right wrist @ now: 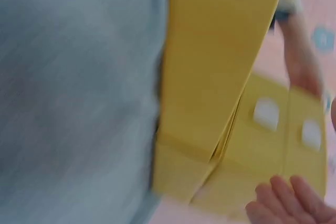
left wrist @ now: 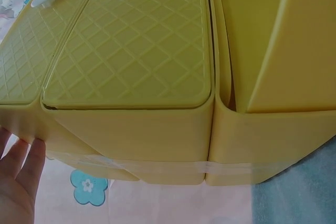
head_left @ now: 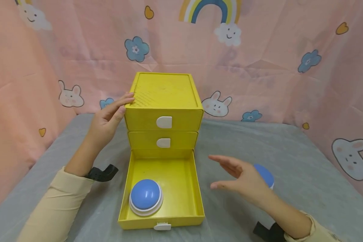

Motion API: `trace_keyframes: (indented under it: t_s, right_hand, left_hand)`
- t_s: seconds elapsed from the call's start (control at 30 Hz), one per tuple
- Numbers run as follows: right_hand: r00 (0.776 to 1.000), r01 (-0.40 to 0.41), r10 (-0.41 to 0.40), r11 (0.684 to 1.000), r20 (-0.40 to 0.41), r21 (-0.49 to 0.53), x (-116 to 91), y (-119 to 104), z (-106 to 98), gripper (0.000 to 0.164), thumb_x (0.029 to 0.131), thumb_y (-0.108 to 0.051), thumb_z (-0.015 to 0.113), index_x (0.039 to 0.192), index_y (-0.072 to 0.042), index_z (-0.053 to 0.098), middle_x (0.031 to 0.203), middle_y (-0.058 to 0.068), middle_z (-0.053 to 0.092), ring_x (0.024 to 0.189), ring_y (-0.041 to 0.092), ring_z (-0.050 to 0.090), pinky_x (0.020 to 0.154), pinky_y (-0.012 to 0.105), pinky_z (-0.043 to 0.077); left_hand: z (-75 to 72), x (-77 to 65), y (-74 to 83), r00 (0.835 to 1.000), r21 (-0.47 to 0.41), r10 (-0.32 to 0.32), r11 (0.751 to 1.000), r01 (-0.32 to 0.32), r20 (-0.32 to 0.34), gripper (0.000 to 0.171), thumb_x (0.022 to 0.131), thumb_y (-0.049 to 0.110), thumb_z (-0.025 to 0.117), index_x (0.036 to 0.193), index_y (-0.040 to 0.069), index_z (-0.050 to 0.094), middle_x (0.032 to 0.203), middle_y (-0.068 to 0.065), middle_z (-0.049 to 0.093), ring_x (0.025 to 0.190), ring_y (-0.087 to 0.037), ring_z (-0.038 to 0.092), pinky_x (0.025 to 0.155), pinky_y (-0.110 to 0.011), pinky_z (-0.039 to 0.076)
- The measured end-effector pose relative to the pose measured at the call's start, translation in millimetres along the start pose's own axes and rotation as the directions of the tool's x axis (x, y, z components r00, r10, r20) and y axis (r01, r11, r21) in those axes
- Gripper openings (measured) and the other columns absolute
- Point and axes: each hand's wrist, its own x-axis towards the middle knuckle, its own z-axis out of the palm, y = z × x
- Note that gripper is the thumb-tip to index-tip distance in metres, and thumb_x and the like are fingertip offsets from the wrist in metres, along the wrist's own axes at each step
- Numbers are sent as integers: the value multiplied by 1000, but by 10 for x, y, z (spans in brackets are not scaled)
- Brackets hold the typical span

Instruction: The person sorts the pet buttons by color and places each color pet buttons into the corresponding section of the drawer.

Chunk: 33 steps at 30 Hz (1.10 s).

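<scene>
A yellow three-drawer cabinet [head_left: 166, 90] with white pull tabs stands in the middle. Its bottom drawer [head_left: 175, 185] is pulled out, and a blue domed push button [head_left: 145, 195] with a white rim lies in its front left part. My left hand [head_left: 107, 121] rests on the cabinet's upper left front corner, fingers fairly straight; in the left wrist view its fingertips [left wrist: 34, 153] touch the side wall. To the right of the open drawer, my right hand [head_left: 242, 178] hovers with fingers and thumb spread apart, holding nothing. Behind it, a second blue push button [head_left: 264, 175] is partly hidden.
A grey cloth [head_left: 305, 188] covers the table. Pink printed fabric [head_left: 260, 60] hangs at the back and both sides. Black wrist straps [head_left: 102, 173] show at both sleeves. Clear tape [left wrist: 173, 166] runs along the cabinet's side.
</scene>
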Motion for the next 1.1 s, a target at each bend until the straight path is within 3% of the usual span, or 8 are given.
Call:
trace_keyframes:
  t_s: [0.27, 0.53, 0.63, 0.73, 0.83, 0.93, 0.97, 1.1]
  right_hand:
    - [989, -107, 92, 985, -116, -135, -198, 400, -434, 67, 85, -32, 79, 146, -31, 49, 153, -3, 48, 146, 26, 39, 103, 10, 45]
    - [969, -215, 190, 964, -160, -158, -294, 731, -717, 76, 86, -35, 78, 152, -23, 42, 159, 4, 40, 150, 31, 31, 92, -4, 36]
    - [953, -276, 251, 950, -171, -143, -277, 838, -808, 81, 88, -36, 76, 155, -16, 36, 163, 15, 30, 150, 42, 22, 117, 18, 34]
    - [934, -336, 315, 935, -168, -118, -251, 944, -884, 87, 89, -37, 75, 157, -10, 28, 164, 19, 23, 151, 45, 17, 121, 53, 24]
    - [926, -363, 343, 923, -154, -127, -240, 1026, -945, 88, 89, -38, 74, 157, -8, 28, 163, 20, 25, 150, 43, 22, 119, 49, 33]
    - [926, -370, 349, 914, -144, -163, -228, 1082, -988, 84, 90, -41, 73, 156, -9, 31, 161, 18, 32, 147, 31, 36, 106, 22, 47]
    - [928, -367, 347, 914, -136, -173, -225, 1093, -996, 83, 90, -41, 72, 156, -8, 32, 160, 18, 34, 145, 30, 38, 102, 21, 50]
    - [936, -348, 337, 927, -98, -137, -211, 1117, -1012, 82, 92, -36, 71, 156, -4, 29, 160, 23, 30, 146, 40, 32, 112, 50, 42]
  left_hand:
    - [23, 12, 5, 1000, 11, -3, 1000, 3, 8, 36, 107, 16, 44, 139, 11, 58, 153, -1, 49, 147, -8, 37, 114, -14, 36]
    - [14, 7, 17, 1000, 24, -7, 1000, 7, 11, 36, 107, 18, 44, 140, 11, 58, 154, -1, 48, 147, -9, 37, 114, -14, 37]
    - [11, 9, 16, 1000, 24, -1, 1000, 0, 8, 36, 107, 17, 44, 140, 10, 58, 154, -2, 48, 147, -9, 37, 113, -14, 37]
    - [10, 16, 12, 1000, 22, 5, 1000, -5, 9, 36, 107, 17, 44, 140, 10, 58, 153, -2, 49, 147, -9, 37, 114, -14, 37]
    - [10, 23, 6, 1000, 16, 8, 1000, -8, 9, 36, 107, 17, 44, 140, 10, 58, 153, -2, 49, 147, -9, 37, 114, -15, 36]
    - [7, 20, 3, 1000, 10, 1, 1000, -1, 9, 36, 107, 18, 44, 140, 10, 58, 153, -3, 49, 148, -10, 36, 114, -14, 36]
    - [6, 17, 2, 1000, 8, -1, 1000, 1, 7, 36, 107, 18, 44, 140, 9, 58, 153, -3, 49, 148, -10, 36, 114, -14, 36]
    - [-2, 1, 0, 1000, -4, -13, 1000, 13, 5, 36, 107, 18, 44, 139, 8, 58, 155, -3, 47, 149, -12, 35, 113, -13, 37]
